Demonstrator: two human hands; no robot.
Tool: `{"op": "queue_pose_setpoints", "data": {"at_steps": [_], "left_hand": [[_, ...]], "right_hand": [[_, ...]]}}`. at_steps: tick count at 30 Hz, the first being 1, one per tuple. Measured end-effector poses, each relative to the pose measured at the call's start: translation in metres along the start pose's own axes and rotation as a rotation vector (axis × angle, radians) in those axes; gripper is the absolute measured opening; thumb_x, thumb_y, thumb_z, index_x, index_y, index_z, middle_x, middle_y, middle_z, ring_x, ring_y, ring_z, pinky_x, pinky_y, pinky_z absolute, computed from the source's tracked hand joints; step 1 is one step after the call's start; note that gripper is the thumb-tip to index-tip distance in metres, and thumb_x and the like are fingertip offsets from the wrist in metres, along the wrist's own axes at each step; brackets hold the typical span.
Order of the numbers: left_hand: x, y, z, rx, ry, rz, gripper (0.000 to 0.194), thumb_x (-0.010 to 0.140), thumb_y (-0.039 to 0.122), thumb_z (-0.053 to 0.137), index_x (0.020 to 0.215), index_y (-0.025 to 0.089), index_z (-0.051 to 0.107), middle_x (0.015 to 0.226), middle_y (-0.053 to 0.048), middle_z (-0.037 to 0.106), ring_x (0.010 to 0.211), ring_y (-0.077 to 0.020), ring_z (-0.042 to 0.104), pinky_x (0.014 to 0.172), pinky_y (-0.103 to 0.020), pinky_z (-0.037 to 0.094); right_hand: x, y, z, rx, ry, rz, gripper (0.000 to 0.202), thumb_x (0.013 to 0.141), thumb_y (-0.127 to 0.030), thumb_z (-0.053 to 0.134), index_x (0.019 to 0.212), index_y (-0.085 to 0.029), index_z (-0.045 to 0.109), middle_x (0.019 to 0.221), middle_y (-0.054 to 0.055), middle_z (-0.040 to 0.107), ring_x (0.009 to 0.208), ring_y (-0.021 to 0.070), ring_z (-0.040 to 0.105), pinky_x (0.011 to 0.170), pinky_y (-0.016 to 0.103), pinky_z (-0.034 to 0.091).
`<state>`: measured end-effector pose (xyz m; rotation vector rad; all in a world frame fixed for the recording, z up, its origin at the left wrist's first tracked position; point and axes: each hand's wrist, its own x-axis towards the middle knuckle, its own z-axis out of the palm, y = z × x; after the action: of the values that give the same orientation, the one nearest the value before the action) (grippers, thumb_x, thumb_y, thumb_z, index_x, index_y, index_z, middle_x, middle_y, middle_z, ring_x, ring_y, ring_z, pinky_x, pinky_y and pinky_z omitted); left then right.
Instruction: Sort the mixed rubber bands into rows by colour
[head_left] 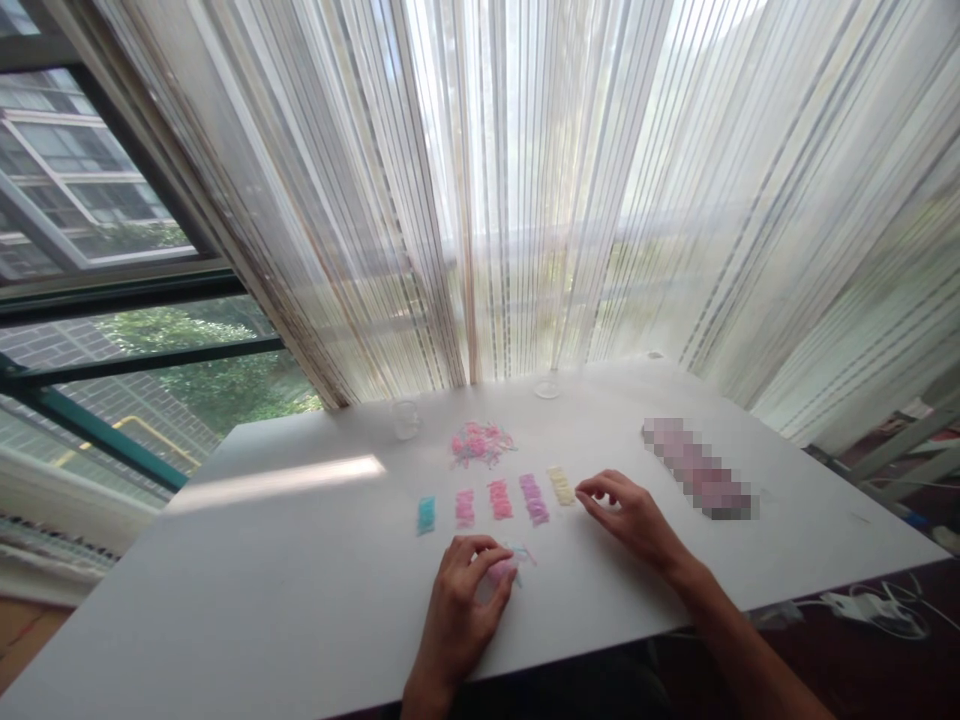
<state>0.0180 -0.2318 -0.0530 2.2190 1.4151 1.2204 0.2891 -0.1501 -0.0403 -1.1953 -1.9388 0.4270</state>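
Observation:
My left hand point(469, 590) curls around a bunch of thin pink and pale-blue pieces point(523, 553), low over the table's near side. My right hand point(619, 510) is pinched at the right end of a row of colour-sorted stacks, beside the yellow stack point(560, 486); anything between its fingertips is too small to make out. Leftward from there lie a purple stack point(535, 499), a coral-pink stack point(500, 499), a lighter pink stack point(465, 508) and a blue stack point(426, 515). Behind the row is a loose heap of mixed thin pieces point(481, 444), mostly pink.
The white table point(285, 560) stands against a striped sheer curtain point(525, 200). A clear cup point(406, 420) is at the back left, a clear round dish point(547, 388) at the back. A blurred-out long object point(697, 468) lies at right. White cables point(877, 605) hang past the right edge.

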Motion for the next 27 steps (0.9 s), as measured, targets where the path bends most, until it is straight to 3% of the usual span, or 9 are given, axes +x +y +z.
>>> {"op": "queue_pose_setpoints", "data": {"at_steps": [5,18,22,27], "left_hand": [[-0.002,-0.003,0.001,0.011,-0.012,-0.018,0.013,0.095,0.026,0.062,0.103,0.024,0.072,0.100,-0.007,0.067,0.096,-0.0233,0.065,0.085,-0.040,0.059],[-0.001,0.001,0.000,0.022,-0.056,-0.001,0.017,0.092,0.020,0.062,0.106,0.025,0.071,0.103,-0.008,0.067,0.099,-0.0245,0.064,0.087,-0.042,0.058],[-0.001,0.003,-0.001,0.043,-0.075,-0.003,0.031,0.084,0.009,0.060,0.109,0.026,0.068,0.105,-0.008,0.067,0.102,-0.0261,0.063,0.088,-0.043,0.056],[-0.002,0.002,0.000,0.049,-0.090,-0.015,0.043,0.077,0.003,0.058,0.113,0.025,0.065,0.107,-0.007,0.067,0.103,-0.0264,0.062,0.089,-0.044,0.055]], "right_hand": [[0.002,0.018,0.008,-0.018,-0.028,0.026,0.019,0.094,-0.033,0.058,0.089,-0.023,0.073,0.084,0.004,0.068,0.074,0.0198,0.066,0.072,0.035,0.057],[0.000,0.014,0.011,-0.029,0.003,0.057,0.021,0.096,-0.031,0.056,0.108,-0.021,0.070,0.082,0.004,0.065,0.072,0.0191,0.063,0.072,0.035,0.056],[-0.008,0.000,0.011,-0.045,0.055,0.006,0.019,0.097,-0.029,0.053,0.105,-0.023,0.069,0.085,0.005,0.065,0.077,0.0211,0.063,0.074,0.037,0.056],[-0.034,-0.042,0.031,-0.016,-0.124,-0.051,0.006,0.093,-0.023,0.063,0.096,-0.023,0.067,0.086,0.004,0.064,0.081,0.0215,0.064,0.075,0.036,0.054]]}}
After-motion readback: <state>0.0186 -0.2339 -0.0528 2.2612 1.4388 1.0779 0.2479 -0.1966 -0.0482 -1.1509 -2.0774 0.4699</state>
